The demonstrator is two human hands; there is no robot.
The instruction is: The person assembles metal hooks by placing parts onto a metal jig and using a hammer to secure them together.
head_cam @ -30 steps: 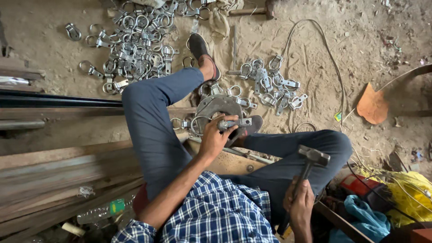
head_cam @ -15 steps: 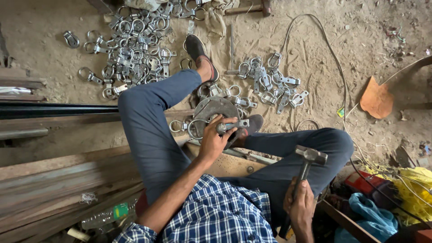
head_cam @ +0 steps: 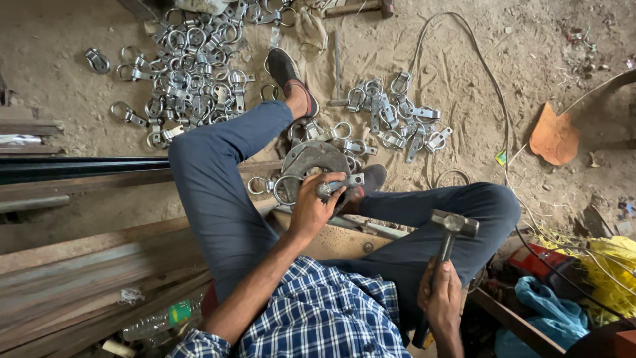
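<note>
1. Steel is everywhere in the head view: the left hand (head_cam: 311, 209) is closed around a small metal clamp piece (head_cam: 339, 185), pressing it onto a round, worn metal plate (head_cam: 311, 159) that serves as an anvil between the person's legs.
2. Compared with a second ago, the left hand has barely shifted; it still pins the clamp piece at the same spot on the plate, so the workpiece stays seated.
3. The right hand (head_cam: 442, 295) is wrapped shut around the handle of a hammer (head_cam: 452, 225). The hammer head sits at much the same height as a second ago, raised above the right knee and well apart from the clamp piece, so no blow is landing at this moment.
4. Loose ring clamps lie in two heaps on the sandy floor (head_cam: 66, 40): a large pile (head_cam: 192, 79) beyond the left knee and a smaller pile (head_cam: 397, 113) beyond the right foot.
5. Containers: no box, tray or bin holding the clamps shows here; they lie straight on the floor. A blue cloth or bag (head_cam: 543, 318) and a yellow bundle (head_cam: 609, 272) sit at the lower right, contents not visible.
6. A second hammer (head_cam: 358, 8) lies at the top edge.
</note>
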